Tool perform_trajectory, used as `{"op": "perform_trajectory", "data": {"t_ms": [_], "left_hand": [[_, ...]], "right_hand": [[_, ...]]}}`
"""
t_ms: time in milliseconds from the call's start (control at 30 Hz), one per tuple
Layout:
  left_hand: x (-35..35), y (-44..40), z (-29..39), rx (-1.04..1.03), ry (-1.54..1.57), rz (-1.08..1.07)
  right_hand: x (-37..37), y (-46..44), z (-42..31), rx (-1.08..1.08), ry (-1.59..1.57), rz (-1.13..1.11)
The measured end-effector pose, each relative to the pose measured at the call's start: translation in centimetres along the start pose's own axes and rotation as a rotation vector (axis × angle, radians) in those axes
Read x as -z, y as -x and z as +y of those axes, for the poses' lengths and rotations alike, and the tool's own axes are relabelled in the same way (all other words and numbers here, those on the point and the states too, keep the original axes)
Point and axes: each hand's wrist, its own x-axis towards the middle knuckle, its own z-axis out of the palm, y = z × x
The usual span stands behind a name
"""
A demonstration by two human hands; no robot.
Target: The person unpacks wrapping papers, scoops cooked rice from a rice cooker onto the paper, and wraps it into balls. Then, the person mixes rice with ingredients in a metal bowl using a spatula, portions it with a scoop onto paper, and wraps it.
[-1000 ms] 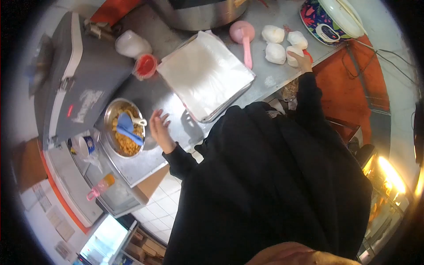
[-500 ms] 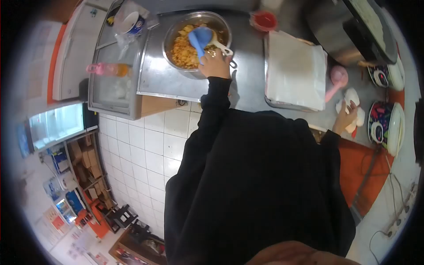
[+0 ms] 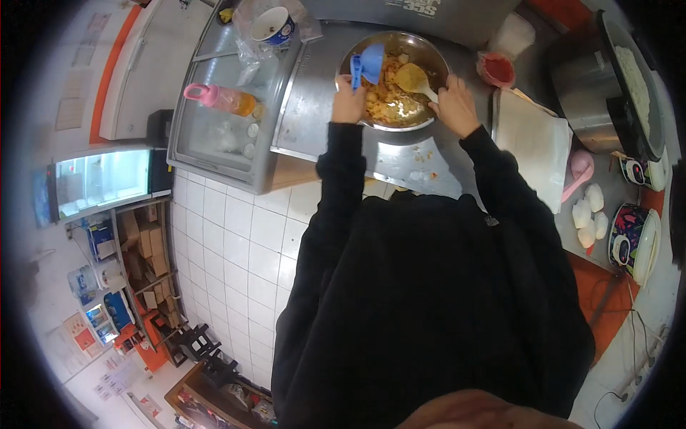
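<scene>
A steel bowl (image 3: 439,53) holds orange-yellow food (image 3: 386,104) with lumps in it. On its left side, my left hand (image 3: 348,100) is closed around the handle of a blue scoop (image 3: 371,63), whose cup is over the food. Across the bowl, my right hand (image 3: 456,107) has its fingers closed at the handle end of a rice paddle (image 3: 412,79), right by the rim. Yellow food coats the paddle's blade, which rests in the bowl; its handle is white.
Right of the bowl are a red-filled container (image 3: 496,69), a stack of white paper sheets (image 3: 530,146), a pink ladle (image 3: 580,170), several white lumps (image 3: 589,214) and a large pot (image 3: 586,93). A pink-capped bottle (image 3: 221,100) lies on the glass-topped case at left.
My right hand has left the white lumps and come to the paddle at the bowl. My left hand, with the blue scoop, has shifted to the bowl's left side. The camera view has shifted.
</scene>
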Motion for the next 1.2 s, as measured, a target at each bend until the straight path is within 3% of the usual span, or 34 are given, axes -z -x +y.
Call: {"op": "perform_trajectory", "data": {"t_ms": [33, 67, 133, 167, 233, 267, 400, 467, 500, 700, 800, 867, 900, 967, 1000, 1100, 1133, 1200], "left_hand": [[2.2, 0.2, 0.5, 0.168, 0.279, -0.076], [4.1, 1.0, 1.3, 0.338, 0.556, -0.153], [4.9, 2.3, 0.8, 0.316, 0.710, -0.132], [4.8, 2.8, 0.6, 0.308, 0.894, -0.076], [4.0, 3.1, -0.6, 0.301, 1.128, -0.009], [3.6, 2.9, -0.8, 0.313, 1.130, -0.018], [0.6, 2.0, -1.7, 0.258, 1.197, -0.044], [-0.6, 1.6, -2.3, 0.198, 1.186, -0.015], [-1.0, 1.6, -2.4, 0.203, 1.194, -0.004], [-1.7, 2.0, -2.5, 0.255, 1.206, 0.124], [-1.8, 2.1, -2.5, 0.261, 1.207, 0.136], [-1.6, 2.0, -2.7, 0.251, 1.206, 0.111], [-1.7, 2.1, -2.7, 0.237, 1.209, 0.098], [-1.6, 2.3, -2.4, 0.247, 1.187, 0.096], [-1.5, 2.2, -2.2, 0.246, 1.163, 0.093], [-1.9, 2.1, -2.5, 0.219, 1.172, 0.112], [-1.9, 2.2, -2.5, 0.224, 1.174, 0.117], [-1.7, 2.4, -2.3, 0.238, 1.187, 0.109]], "right_hand": [[-0.6, -0.9, -0.5, -0.031, 0.190, -0.108], [-1.6, -1.7, -0.3, -0.036, 0.185, -0.105], [-3.4, -2.7, 0.8, 0.049, 0.365, -0.092], [-2.3, -3.7, 0.9, -0.014, 0.270, -0.278], [0.1, -6.1, 2.2, -0.003, 0.224, -0.377], [1.0, -7.3, 2.9, 0.014, 0.181, -0.476], [0.8, -12.6, 3.3, 0.039, 0.395, -0.362], [-1.4, -14.3, 3.7, 0.240, 0.324, -0.244], [-2.1, -14.8, 3.5, 0.240, 0.324, -0.246], [-1.4, -13.6, -2.0, 0.606, 0.168, -0.454], [1.1, -12.9, -2.1, 0.645, 0.271, -0.464], [5.0, -14.1, -3.0, 0.541, 0.319, -0.495], [8.7, -14.9, -5.3, 0.311, 0.470, -0.717], [0.5, -14.7, 2.1, 0.363, 0.517, -0.227], [-0.8, -13.5, 1.6, 0.358, 0.519, -0.226], [1.0, -10.0, -1.7, 0.645, 0.333, -0.311], [1.6, -10.4, -1.4, 0.650, 0.333, -0.317], [2.3, -11.0, 0.2, 0.434, 0.455, -0.317]]}}
